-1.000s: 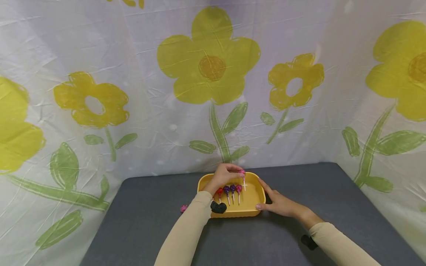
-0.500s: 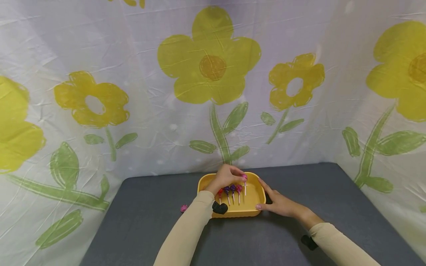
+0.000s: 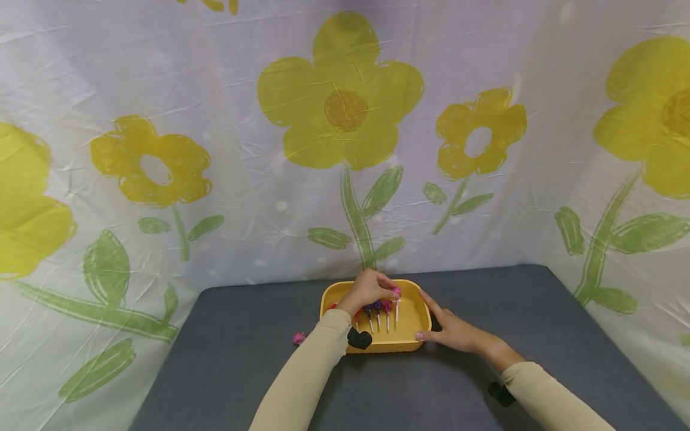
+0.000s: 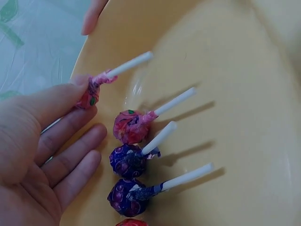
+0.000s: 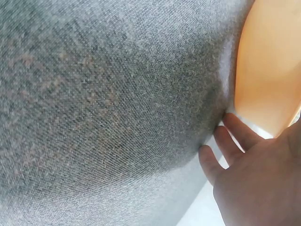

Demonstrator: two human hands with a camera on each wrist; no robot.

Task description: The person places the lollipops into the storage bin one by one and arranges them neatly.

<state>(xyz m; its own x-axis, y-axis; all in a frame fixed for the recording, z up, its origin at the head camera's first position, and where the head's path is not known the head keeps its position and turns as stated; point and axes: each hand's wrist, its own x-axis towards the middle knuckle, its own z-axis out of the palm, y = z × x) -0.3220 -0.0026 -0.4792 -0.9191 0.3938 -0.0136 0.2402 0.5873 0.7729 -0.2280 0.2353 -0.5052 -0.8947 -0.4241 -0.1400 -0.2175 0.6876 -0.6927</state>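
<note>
My left hand (image 3: pixel 369 288) pinches a pink-wrapped lollipop (image 4: pixel 88 97) by its candy end between thumb and index finger. Its white stick points toward the tray's front, and the other fingers spread loosely. Below it, inside the yellow tray (image 3: pixel 409 342), lie another pink lollipop (image 4: pixel 130 127), two purple ones (image 4: pixel 123 161) and a red one (image 4: pixel 131 222), in a row with sticks facing the same way. At the tray's right side rests my right hand (image 3: pixel 453 329), fingers extended along the outer wall and thumb at the front rim.
A pink lollipop (image 3: pixel 299 339) lies on the dark grey table (image 3: pixel 248 359), left of the tray and beside my left forearm. Behind the table hangs a pale cloth (image 3: pixel 242 239) printed with yellow flowers.
My left hand has lowered the pink lollipop slightly toward the tray's front, bringing it alongside the row. My right hand stays at the tray's side.
</note>
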